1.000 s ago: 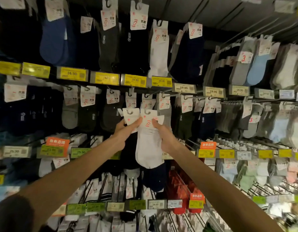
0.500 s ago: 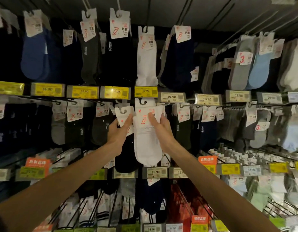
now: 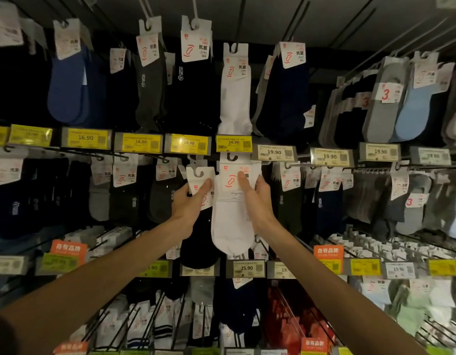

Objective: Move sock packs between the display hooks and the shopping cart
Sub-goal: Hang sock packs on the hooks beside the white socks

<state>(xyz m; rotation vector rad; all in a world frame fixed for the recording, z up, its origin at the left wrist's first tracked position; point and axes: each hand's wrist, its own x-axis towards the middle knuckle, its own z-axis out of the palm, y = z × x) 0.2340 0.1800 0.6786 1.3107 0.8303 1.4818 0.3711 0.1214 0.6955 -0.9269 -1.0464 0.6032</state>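
Being pinched at its header card by the right hand (image 3: 256, 198), a white sock pack (image 3: 232, 221) is held just under a yellow 16.90 price tag (image 3: 233, 143). A black sock pack (image 3: 198, 242) (white card uppermost) is gripped beside it by the left hand (image 3: 189, 203).

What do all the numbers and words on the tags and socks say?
"16.90": yellow price tags, upper rail.
"19.90": white price tags beside them.
"25.90": lower price tag.
"3": grey sock pack's card.
"抗菌": black sock pack's card, top row.
"自有品牌": orange sign.
Fine print: too small to read.
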